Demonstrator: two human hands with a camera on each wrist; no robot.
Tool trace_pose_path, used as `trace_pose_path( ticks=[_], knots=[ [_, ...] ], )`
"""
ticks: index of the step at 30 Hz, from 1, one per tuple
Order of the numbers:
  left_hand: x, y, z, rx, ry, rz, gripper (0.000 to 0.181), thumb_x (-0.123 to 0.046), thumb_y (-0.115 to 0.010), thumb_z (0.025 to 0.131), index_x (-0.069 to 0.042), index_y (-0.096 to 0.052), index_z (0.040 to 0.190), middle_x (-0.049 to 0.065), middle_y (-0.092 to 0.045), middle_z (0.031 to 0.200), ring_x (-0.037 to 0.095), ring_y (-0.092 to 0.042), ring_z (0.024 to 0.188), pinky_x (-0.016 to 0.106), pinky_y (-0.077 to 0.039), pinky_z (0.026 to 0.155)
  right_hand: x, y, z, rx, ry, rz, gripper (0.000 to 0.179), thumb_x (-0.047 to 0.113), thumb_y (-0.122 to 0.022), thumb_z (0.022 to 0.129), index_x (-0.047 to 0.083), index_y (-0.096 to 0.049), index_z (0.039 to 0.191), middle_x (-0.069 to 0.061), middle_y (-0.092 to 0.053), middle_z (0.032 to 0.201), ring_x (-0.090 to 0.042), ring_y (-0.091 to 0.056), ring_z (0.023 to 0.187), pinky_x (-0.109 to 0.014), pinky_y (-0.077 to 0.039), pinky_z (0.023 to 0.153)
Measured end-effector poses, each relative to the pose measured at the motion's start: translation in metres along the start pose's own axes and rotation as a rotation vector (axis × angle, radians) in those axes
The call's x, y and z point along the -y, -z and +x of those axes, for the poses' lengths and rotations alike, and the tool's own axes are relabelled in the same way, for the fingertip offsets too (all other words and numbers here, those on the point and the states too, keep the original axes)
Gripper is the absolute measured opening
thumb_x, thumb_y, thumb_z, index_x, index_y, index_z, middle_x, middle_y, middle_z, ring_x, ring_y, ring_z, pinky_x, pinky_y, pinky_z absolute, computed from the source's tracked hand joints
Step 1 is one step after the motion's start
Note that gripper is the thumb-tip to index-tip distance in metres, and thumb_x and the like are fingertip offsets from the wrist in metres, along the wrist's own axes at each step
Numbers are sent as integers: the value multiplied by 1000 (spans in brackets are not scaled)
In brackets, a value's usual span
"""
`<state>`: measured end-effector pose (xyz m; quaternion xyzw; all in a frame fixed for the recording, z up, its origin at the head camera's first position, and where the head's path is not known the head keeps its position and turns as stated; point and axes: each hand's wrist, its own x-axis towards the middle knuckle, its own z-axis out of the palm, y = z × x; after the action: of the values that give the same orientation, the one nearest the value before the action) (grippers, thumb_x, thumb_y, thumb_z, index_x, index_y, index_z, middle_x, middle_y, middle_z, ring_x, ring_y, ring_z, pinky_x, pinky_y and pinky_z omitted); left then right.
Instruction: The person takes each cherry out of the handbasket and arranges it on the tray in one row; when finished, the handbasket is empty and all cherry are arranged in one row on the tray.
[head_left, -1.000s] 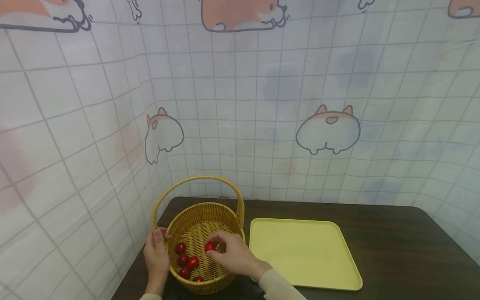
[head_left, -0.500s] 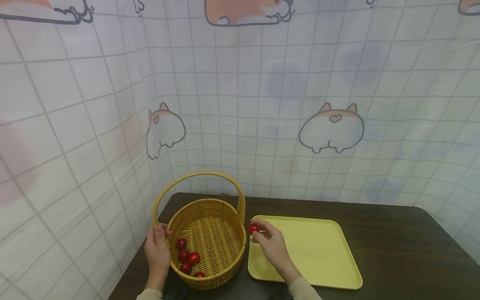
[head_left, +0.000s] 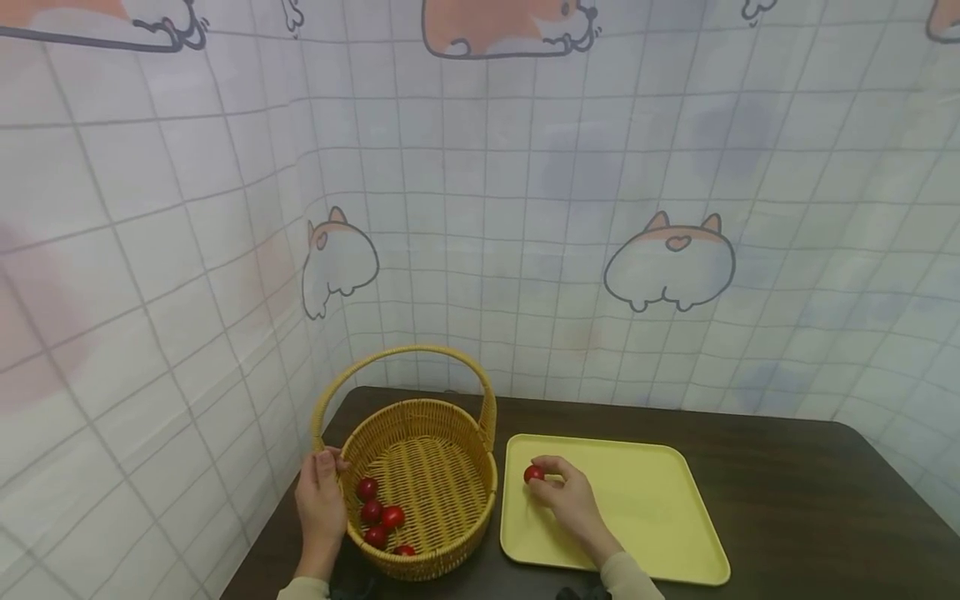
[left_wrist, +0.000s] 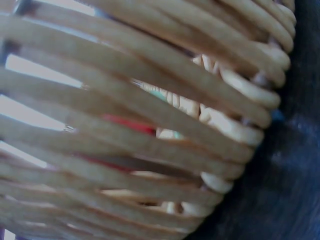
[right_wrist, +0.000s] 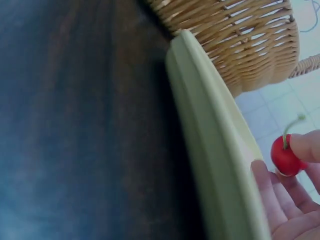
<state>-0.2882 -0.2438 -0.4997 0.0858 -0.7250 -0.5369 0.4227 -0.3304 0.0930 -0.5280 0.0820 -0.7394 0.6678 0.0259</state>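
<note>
My right hand (head_left: 573,500) pinches a red cherry (head_left: 534,473) over the left part of the yellow tray (head_left: 637,508). In the right wrist view the cherry (right_wrist: 287,156) shows a green stem, held between thumb and fingers beside the tray's rim (right_wrist: 215,125). With my left hand (head_left: 321,496) I grip the left side of the wicker basket (head_left: 438,467), near the foot of its handle. Several dark red cherries (head_left: 372,512) lie in the basket's left and front part. Close up, the left wrist view shows the basket's woven wall (left_wrist: 125,105), with red glimpsed through the gaps.
Both basket and tray stand on a dark wood table (head_left: 795,492), the tray to the right of the basket. The tall arched handle (head_left: 416,348) rises over the basket. A grid-patterned curtain (head_left: 555,208) with cartoon dogs hangs behind and at the left.
My right hand has lifted a cherry out of the basket and carried it right, over the tray. The left hand keeps its place on the basket.
</note>
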Motion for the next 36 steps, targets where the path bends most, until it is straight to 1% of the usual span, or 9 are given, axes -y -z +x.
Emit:
trace_pose_path(
  ticks=[2,5,9,12,17,24,27,30,36],
  knots=[
    [0,-1,0,-1,1,0,37,-21,-37,107,6,-61,102,2,-58,80,15,-60,82,21,-39,78,-1,1,2,5,18,-54,33,3,-68,89,-5,-61,120,-21,-63,112,-24,-68,89,-27,-55,68],
    [-6,-1,-2,-4,-2,6,36,-20,-37,107,8,-60,102,4,-58,79,17,-60,81,20,-39,78,-1,1,5,5,59,-154,33,3,-68,89,-4,-63,121,-21,-66,111,-23,-68,86,-25,-53,66],
    [-28,3,-7,-1,-16,2,38,-19,-36,108,12,-58,101,7,-58,79,18,-60,81,21,-38,78,-1,-1,7,14,83,-255,33,2,-69,88,-1,-64,121,-19,-68,109,-24,-68,86,-24,-52,66],
    [-40,5,-9,6,-36,-23,39,-19,-36,108,12,-58,100,5,-58,78,16,-60,80,21,-38,77,-1,-3,8,25,93,-305,32,4,-69,88,-1,-65,120,-17,-69,108,-23,-69,86,-25,-52,67],
    [-45,4,-9,-2,-41,-26,38,-18,-37,107,12,-59,101,2,-59,78,17,-60,81,20,-38,77,-3,-5,11,30,92,-350,32,8,-70,88,0,-67,118,-14,-71,103,-19,-69,83,-25,-51,68],
    [-46,4,-8,-3,-27,-21,35,-16,-39,107,13,-58,101,7,-59,79,19,-61,81,18,-39,77,-2,-6,11,51,100,-395,33,10,-72,86,3,-68,117,-12,-71,103,-16,-68,81,-28,-50,69],
    [-45,4,-8,0,-23,-20,34,-15,-39,107,13,-58,102,8,-59,79,20,-61,81,18,-39,77,-1,-7,10,58,96,-397,33,10,-72,85,2,-68,117,-11,-71,101,-15,-66,79,-29,-50,67],
    [-44,5,-9,2,-17,-17,34,-16,-39,107,13,-58,102,9,-59,80,19,-61,82,19,-38,77,-2,-7,9,61,93,-396,34,9,-73,84,2,-67,117,-11,-71,102,-14,-65,77,-29,-50,65],
    [-43,7,-9,9,-9,-16,36,-18,-38,107,12,-58,102,6,-58,79,18,-61,82,17,-39,77,-4,-7,10,73,80,-372,36,8,-74,83,1,-66,117,-13,-70,107,-16,-67,80,-29,-51,68]
  ],
)
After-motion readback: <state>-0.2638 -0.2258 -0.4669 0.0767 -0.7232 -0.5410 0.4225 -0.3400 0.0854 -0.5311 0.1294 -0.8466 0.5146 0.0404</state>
